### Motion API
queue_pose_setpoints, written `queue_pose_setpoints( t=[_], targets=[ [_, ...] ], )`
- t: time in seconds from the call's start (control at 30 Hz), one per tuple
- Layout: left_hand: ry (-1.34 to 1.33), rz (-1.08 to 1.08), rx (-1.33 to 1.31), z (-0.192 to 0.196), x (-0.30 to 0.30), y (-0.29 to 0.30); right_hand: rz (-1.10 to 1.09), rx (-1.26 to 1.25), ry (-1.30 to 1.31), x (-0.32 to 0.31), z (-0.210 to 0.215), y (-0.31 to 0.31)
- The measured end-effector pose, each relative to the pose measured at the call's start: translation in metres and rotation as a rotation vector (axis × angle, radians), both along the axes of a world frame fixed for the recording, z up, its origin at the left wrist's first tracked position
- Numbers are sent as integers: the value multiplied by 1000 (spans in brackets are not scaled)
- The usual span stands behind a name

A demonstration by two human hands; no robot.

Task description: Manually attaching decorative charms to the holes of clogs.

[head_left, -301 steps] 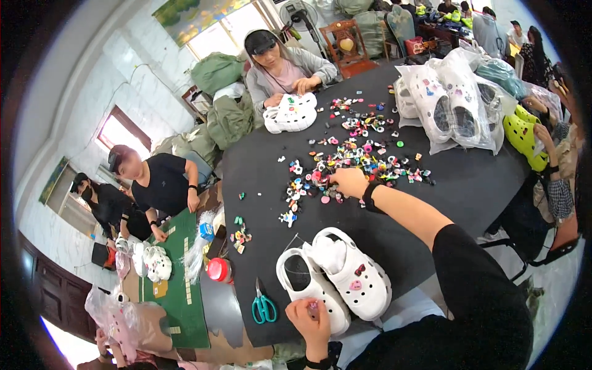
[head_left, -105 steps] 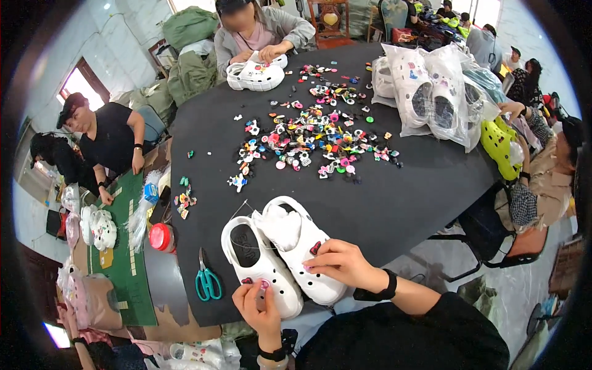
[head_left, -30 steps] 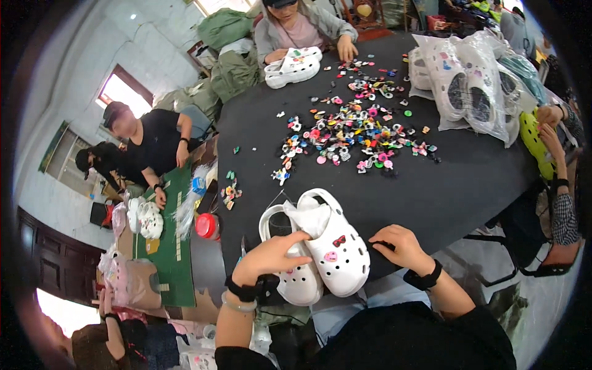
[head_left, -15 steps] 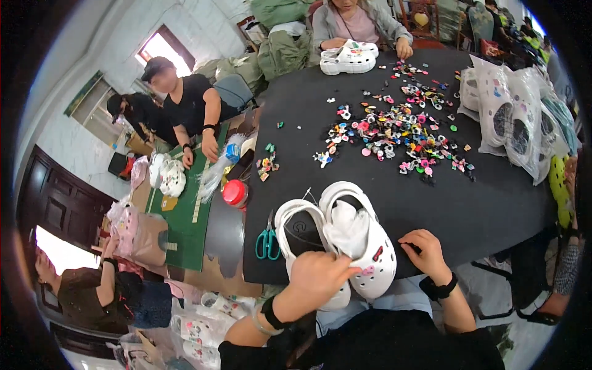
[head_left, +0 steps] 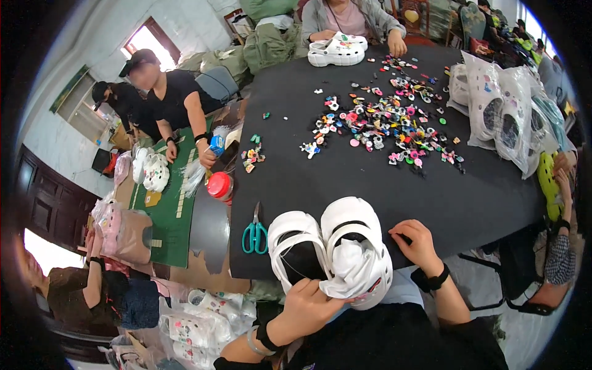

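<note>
A pair of white clogs (head_left: 350, 213) is tilted up at the table's near edge, heels away from me. Crumpled white stuffing (head_left: 349, 265) fills the opening of the right clog; a thin loop lies across the left one. My left hand (head_left: 308, 308) is closed on the pair where the two shoes meet, fingers against the stuffing. A red charm shows on the right clog's side. Beside the clogs, my right hand (head_left: 416, 240) rests on the table edge, fingers loosely bent, thumb apart, nothing in it. Teal-handled scissors (head_left: 254, 237) lie left of the clogs.
Colourful shoe charms (head_left: 382, 123) are heaped mid-table. Bagged white clogs (head_left: 502, 111) stand at the right. Across the table, a person sits behind another white clog (head_left: 337, 50). Leftward are a red-lidded jar (head_left: 219, 185), a green cutting mat (head_left: 176, 216) and other people.
The clogs have tipped, heels rising and toes dropping toward me. My left hand has moved down from over the toes to grip them. My right hand stays at the table edge.
</note>
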State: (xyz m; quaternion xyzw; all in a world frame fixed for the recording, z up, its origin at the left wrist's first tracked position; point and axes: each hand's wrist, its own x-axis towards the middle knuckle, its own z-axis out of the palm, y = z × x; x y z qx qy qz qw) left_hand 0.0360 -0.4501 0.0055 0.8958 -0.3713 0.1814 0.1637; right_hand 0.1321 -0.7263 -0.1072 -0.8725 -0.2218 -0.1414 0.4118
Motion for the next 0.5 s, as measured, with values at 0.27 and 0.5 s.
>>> queue_pose_setpoints(
  t=[0.27, 0.5],
  targets=[
    [193, -56, 104, 3, 25, 5, 4, 93, 208, 3, 8, -5],
    [320, -296, 244, 28, 83, 25, 70, 343, 398, 0, 4, -15]
  ],
)
